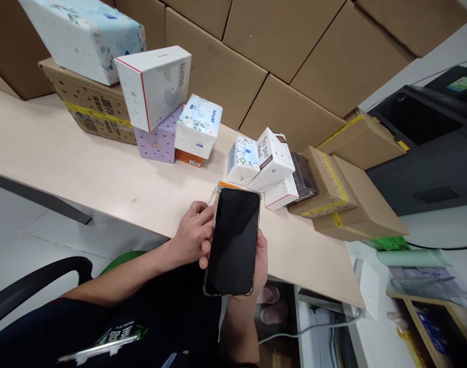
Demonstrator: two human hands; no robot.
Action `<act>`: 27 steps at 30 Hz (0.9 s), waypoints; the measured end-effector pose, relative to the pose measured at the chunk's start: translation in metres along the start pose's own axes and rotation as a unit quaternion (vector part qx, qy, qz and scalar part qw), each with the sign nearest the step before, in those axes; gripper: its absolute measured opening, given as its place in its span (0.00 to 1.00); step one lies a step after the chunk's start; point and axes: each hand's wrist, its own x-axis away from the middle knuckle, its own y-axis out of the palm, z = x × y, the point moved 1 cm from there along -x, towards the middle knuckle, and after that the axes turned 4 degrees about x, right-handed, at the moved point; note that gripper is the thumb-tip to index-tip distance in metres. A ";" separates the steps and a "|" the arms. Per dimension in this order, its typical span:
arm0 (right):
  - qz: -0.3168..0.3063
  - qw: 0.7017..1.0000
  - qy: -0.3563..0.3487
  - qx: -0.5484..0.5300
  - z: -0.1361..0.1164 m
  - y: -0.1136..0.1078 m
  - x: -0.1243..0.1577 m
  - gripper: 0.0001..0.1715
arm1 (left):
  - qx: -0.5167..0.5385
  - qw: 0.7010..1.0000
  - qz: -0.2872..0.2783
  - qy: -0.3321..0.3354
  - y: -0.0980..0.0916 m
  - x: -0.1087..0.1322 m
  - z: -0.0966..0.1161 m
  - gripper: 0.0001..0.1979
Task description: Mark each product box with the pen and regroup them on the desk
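Observation:
A black phone (233, 241) with a dark screen is held up over the front edge of the pale wooden table (84, 168). My right hand (261, 260) cradles it from behind and below, fingers wrapped round its right edge. My left hand (193, 236) grips the phone's left edge, with fingers curled on the side. An orange box (218, 190) peeks out just behind the phone's top.
Small cartons stand on the table: a white "Super Meal" box (274, 158), a floral box (243, 159), a purple box (160, 140), a white red-edged box (153, 84). Brown taped parcels (341, 194) lie right. Cardboard boxes (279, 56) line the back. A chair arm (34, 283) is lower left.

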 end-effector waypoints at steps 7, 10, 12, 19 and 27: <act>0.010 1.000 0.015 0.009 0.003 -0.003 0.000 0.44 | 0.012 1.000 0.006 -0.013 0.004 0.004 -0.002 0.09; 0.005 1.000 0.006 0.016 0.003 -0.003 0.000 0.45 | 0.014 1.000 0.003 -0.017 0.003 0.003 -0.002 0.10; 0.000 1.000 0.000 0.012 0.004 -0.003 0.000 0.45 | 0.014 1.000 0.001 -0.017 0.002 0.001 -0.001 0.10; 0.002 1.000 0.002 0.000 0.002 -0.002 -0.002 0.43 | 0.006 1.000 0.004 -0.017 0.001 -0.002 0.001 0.12; -0.003 1.000 0.020 -0.017 -0.002 -0.003 -0.006 0.41 | 0.040 0.997 -0.012 -0.067 -0.005 -0.004 0.002 0.06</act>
